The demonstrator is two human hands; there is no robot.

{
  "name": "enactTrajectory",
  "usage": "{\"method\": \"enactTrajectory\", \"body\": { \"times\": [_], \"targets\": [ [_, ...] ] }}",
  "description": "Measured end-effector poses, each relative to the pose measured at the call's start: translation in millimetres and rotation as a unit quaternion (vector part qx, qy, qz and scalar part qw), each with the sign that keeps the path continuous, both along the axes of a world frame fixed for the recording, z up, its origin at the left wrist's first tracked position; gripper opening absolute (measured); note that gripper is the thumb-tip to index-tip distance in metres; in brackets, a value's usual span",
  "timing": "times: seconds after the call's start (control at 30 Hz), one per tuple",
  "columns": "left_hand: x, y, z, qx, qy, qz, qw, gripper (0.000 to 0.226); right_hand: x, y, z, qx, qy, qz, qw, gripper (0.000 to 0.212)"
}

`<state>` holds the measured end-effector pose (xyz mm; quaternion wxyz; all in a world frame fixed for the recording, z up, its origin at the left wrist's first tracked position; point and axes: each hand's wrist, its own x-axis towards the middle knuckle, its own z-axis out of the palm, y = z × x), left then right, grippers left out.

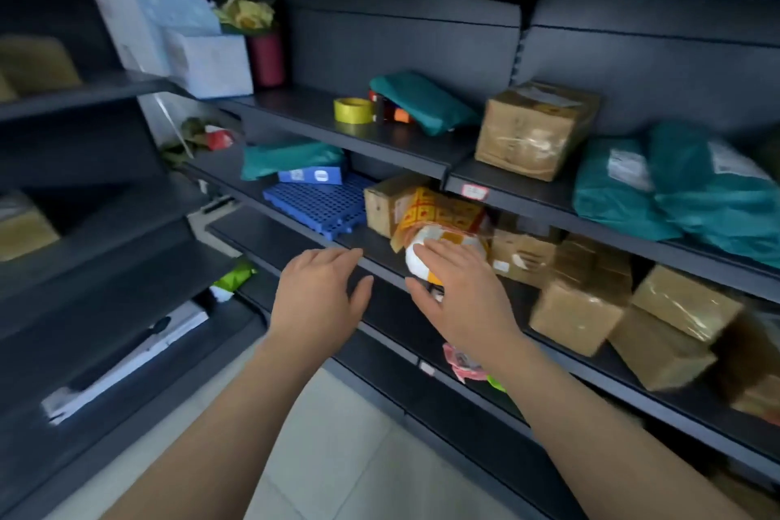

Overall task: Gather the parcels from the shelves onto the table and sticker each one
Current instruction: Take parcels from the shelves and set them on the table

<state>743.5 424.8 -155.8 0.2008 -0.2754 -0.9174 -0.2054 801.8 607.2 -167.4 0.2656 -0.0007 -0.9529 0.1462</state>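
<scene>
Dark shelves point(354, 135) hold the parcels. A roll of yellow and red stickers point(443, 224) lies on the middle shelf, its loose strip trailing up and back. My right hand point(460, 296) wraps over the white roll end and grips it. To its left my left hand point(320, 291) hovers at the shelf edge, fingers apart and holding nothing. Brown cardboard boxes point(578, 308) stand to the right on the same shelf, with another box point(536, 131) one shelf up. Teal bag parcels point(683, 186) lie at the upper right, one point(422, 101) further left and one point(291, 158) on the middle shelf.
A yellow tape roll point(353, 110) and a tape dispenser point(390, 110) sit on the upper shelf. A blue plastic grid point(316, 203) lies left of the sticker roll. White boxes point(202, 55) and a red vase of flowers point(266, 55) stand far left. Pale floor tiles point(337, 456) show below.
</scene>
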Motion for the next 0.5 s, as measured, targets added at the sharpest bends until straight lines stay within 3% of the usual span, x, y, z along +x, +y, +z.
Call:
{"method": "enactTrajectory", "body": {
  "times": [0.5],
  "targets": [
    [-151,-167,23,0.004,0.034,0.301,0.953,0.038,-264,-159,28,0.013,0.038,0.279,0.959,0.043]
  ]
}}
